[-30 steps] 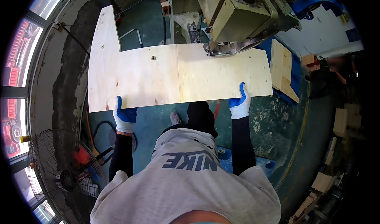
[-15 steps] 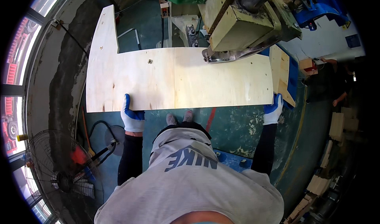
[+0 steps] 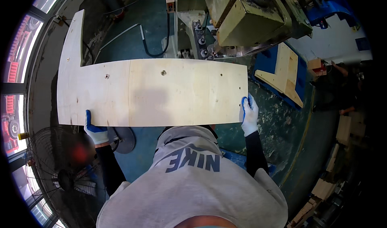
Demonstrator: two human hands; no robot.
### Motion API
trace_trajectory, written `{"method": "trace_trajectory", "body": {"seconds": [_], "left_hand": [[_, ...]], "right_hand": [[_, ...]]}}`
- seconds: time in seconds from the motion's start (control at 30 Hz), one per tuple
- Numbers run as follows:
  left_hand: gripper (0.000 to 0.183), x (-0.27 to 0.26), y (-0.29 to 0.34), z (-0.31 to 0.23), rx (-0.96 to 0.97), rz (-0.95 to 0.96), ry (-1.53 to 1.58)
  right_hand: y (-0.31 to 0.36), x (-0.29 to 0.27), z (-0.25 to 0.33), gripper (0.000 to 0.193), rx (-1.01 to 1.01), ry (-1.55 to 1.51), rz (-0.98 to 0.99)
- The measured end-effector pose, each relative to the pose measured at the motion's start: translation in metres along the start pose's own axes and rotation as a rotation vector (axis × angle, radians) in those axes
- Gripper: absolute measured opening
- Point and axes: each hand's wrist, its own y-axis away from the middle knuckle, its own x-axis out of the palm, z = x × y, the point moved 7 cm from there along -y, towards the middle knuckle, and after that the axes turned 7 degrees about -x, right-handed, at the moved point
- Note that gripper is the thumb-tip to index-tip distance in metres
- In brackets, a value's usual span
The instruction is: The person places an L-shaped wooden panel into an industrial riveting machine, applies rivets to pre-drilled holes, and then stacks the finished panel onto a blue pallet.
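Observation:
A large L-shaped plywood panel (image 3: 181,95) lies level in front of my body, its narrow arm pointing away at the far left. Several small holes dot it, and metal fittings sit in some of them. My left hand (image 3: 95,129), in a white and blue glove, grips the near edge close to the left corner, thumb on top. At the right end, my gloved right hand (image 3: 250,114) is closed round the edge near the corner. The fingers beneath the panel are hidden. Just beyond the far edge stands a green-painted machine head (image 3: 252,22) with a metal foot.
Similar plywood pieces (image 3: 288,73) rest on a blue pallet (image 3: 258,69) at the right. A caged fan (image 3: 66,179) stands at the lower left beside the wall. More wood (image 3: 344,129) is stacked along the right, where another person (image 3: 338,87) is partly visible.
Both hands have moved the panel left and nearer my body. Its right end has come out from under the machine head, uncovering the machine's lower fittings.

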Motion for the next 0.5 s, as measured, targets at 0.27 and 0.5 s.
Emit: {"method": "trace_trajectory", "body": {"seconds": [0.27, 0.5], "left_hand": [[0.036, -0.029, -0.033, -0.038, 0.235, -0.044, -0.282], [0.038, -0.012, -0.052, -0.014, -0.121, -0.032, 0.070]], "right_hand": [[-0.023, 0.065, 0.027, 0.037, -0.044, -0.054, 0.096], [-0.044, 0.076, 0.033, 0.038, -0.018, -0.030, 0.066]]}}
